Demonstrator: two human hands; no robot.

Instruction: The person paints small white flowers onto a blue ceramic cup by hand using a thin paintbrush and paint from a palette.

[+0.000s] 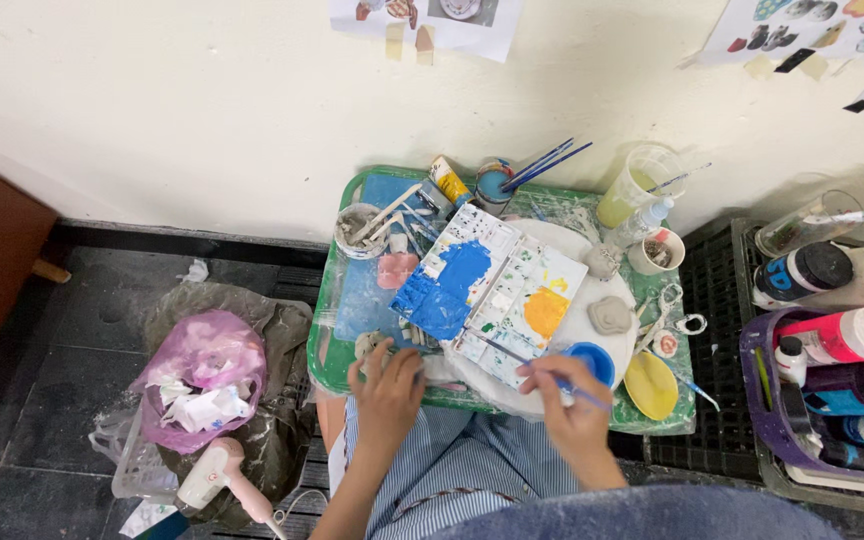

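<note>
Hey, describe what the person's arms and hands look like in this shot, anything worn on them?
Both forearms are bare, with no sleeves reaching into view. The left hand and right hand wear no gloves; no rings, watch or bracelet can be made out. Below them is blue-and-white striped cloth over the lap.

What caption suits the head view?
Right hand holds a paintbrush over a paint palette; left hand rests on the green tray.

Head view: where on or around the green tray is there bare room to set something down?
The green tray is crowded: paint palette, brush cups and clay pieces cover it. Its only bare patch is the blue mat, left of the palette. The dark floor between the wooden door and the pink bag is bare. The crate of paint bottles at right is full.
</note>
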